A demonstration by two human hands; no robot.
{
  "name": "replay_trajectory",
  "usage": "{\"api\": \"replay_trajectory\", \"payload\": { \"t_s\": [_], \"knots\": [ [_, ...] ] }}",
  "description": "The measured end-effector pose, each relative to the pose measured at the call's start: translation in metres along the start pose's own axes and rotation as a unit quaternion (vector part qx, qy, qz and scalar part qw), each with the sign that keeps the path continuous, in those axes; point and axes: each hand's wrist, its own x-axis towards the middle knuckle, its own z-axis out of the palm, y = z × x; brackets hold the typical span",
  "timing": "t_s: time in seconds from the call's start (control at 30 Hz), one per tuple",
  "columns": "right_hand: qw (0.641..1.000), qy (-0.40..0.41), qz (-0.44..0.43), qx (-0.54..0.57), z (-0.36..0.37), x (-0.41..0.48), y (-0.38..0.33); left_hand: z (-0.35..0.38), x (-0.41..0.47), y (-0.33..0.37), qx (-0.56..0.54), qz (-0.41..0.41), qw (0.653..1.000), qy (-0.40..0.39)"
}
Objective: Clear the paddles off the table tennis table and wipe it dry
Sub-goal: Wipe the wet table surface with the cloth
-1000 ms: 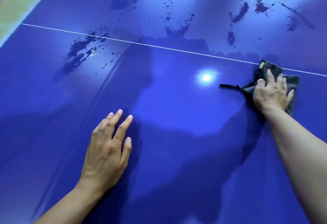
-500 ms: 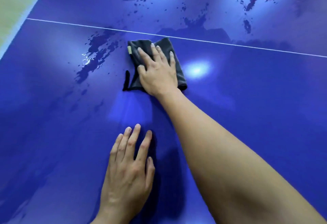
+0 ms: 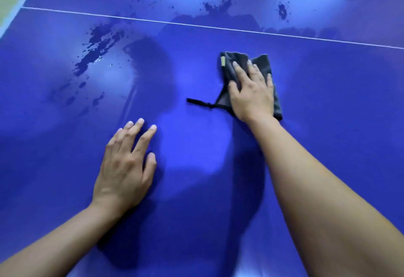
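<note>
Colleague: Cloth location first, where is it?
Me: I have the dark grey folded microfibre cloth (image 3: 263, 64) at about 1 o'clock from the middle of my view. It lies flat on the glossy blue table tennis table top (image 3: 196, 149), just short of the white painted line (image 3: 153, 19). The right hand (image 3: 251, 95) lies on it palm down, fingers straight, gripping nothing. I'd say it presses rather than pinches so the whole pad meets the surface
Colleague: And the other one?
Me: The left hand (image 3: 124, 167) is at 8 o'clock, flat on the bare top, fingers spread and relaxed, holding nothing. My reading is that it props the body for the long reach
Colleague: That string?
Me: A thin black cord (image 3: 199, 102) runs from the cloth's near corner toward 9 o'clock, loose on the table. It is probably a hanging loop
Colleague: How much is left?
Me: I see no paddles anywhere, so that part looks done. A dark wet patch (image 3: 96, 49) sits at 10 o'clock, well apart from the cloth, and scattered splashes (image 3: 218, 5) lie beyond the line from 12 to 2 o'clock. I judge the wiping roughly midway, and the next sweep ought to head for 10 o'clock
</note>
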Motion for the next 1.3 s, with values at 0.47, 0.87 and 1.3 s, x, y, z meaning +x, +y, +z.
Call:
{"api": "replay_trajectory", "payload": {
  "t_s": [0.47,0.87,1.3],
  "knots": [
    [0.979,0.048,0.199,-0.009,-0.061,-0.063,0.170,-0.001,-0.005,0.009,-0.009,-0.015,1.000,0.015],
    [0.982,-0.053,-0.183,0.013,0.049,-0.135,-0.149,-0.021,-0.122,0.021,-0.011,-0.024,0.999,0.046],
    [1.000,-0.010,0.007,-0.005,-0.026,-0.160,0.049,-0.026,-0.223,0.013,0.011,-0.062,0.998,-0.009]
  ]
}}
